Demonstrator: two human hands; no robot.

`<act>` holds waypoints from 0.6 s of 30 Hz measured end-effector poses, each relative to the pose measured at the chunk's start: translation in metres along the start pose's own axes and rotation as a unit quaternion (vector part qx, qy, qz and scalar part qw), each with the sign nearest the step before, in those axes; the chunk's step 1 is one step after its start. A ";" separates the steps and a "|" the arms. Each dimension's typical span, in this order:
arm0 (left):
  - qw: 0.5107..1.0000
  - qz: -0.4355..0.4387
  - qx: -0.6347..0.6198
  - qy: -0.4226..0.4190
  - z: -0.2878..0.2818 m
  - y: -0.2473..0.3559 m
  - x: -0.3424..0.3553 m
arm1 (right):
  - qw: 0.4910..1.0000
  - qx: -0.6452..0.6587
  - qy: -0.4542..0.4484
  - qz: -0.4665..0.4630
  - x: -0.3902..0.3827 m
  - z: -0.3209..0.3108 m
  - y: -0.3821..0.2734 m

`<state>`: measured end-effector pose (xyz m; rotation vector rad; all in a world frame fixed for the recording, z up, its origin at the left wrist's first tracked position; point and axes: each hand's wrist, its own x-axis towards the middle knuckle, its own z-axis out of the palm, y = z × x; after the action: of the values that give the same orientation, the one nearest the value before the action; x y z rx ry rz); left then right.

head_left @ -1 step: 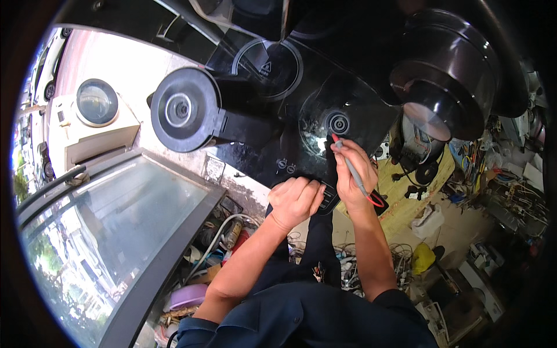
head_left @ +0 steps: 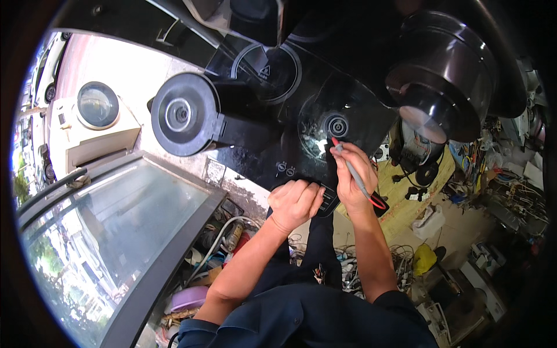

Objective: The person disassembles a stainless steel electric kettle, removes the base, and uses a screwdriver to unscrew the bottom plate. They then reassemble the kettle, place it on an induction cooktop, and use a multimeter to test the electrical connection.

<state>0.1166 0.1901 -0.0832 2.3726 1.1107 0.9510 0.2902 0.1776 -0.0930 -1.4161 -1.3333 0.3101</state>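
Observation:
My right hand is closed around a grey test probe with a red tip and a red lead. The probe points up and left at the round ringed connector on a glossy black appliance base. Its tip is just below the connector; I cannot tell whether it touches. At the near edge of the base, my left hand is closed with its fingers curled down. What lies under those fingers is hidden. To the left sits the upturned black kettle, its round underside showing a metal-ringed socket.
A dark shiny pot-like vessel stands at the far right. Below it, an opened device with wires rests on a yellowish board. A glass-topped case occupies the left. Cables and parts clutter the floor.

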 end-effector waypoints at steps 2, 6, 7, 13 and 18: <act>1.000 0.000 0.000 -0.008 0.001 0.001 0.000 | 0.999 0.047 0.013 0.013 0.002 -0.004 -0.001; 1.000 0.002 0.010 -0.022 -0.001 0.003 0.003 | 0.997 0.059 0.011 0.056 0.004 -0.011 -0.008; 1.000 0.001 0.011 -0.027 0.000 0.004 0.002 | 0.996 0.067 0.040 0.047 0.003 -0.009 -0.007; 0.999 0.001 0.021 -0.039 0.004 0.004 -0.003 | 0.996 0.056 0.044 0.049 0.001 -0.013 -0.004; 0.998 0.000 0.027 -0.052 0.003 0.005 -0.003 | 0.991 0.061 0.067 0.094 -0.004 -0.015 0.000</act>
<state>0.1205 0.1841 -0.0840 2.4361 1.1100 0.7971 0.3008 0.1664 -0.0894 -1.4351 -1.0570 0.4076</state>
